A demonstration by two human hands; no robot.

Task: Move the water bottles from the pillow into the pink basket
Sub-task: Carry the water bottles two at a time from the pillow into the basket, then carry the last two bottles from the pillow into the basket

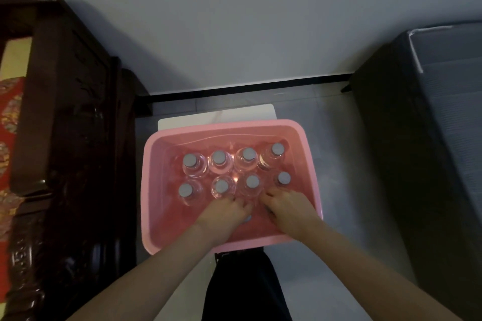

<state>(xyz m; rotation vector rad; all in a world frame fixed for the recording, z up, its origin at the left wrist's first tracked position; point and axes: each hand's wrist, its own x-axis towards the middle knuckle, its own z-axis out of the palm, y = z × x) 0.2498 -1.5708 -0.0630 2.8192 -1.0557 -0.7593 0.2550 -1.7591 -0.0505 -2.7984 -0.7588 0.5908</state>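
Eight grey-capped clear plastic water bottles [218, 157] stand upright in pink plastic basket [224, 125], just beyond left grip [224, 210] and right grip [287, 207]; both curl down, we cannot tell on what.

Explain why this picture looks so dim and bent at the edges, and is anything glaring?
Head view: the light is dim, so the dark carved wooden furniture on the left loses detail; head view: the wide lens bows the black skirting strip; head view: a small bright glare sits among the clear plastic water bottles in the pink plastic basket.
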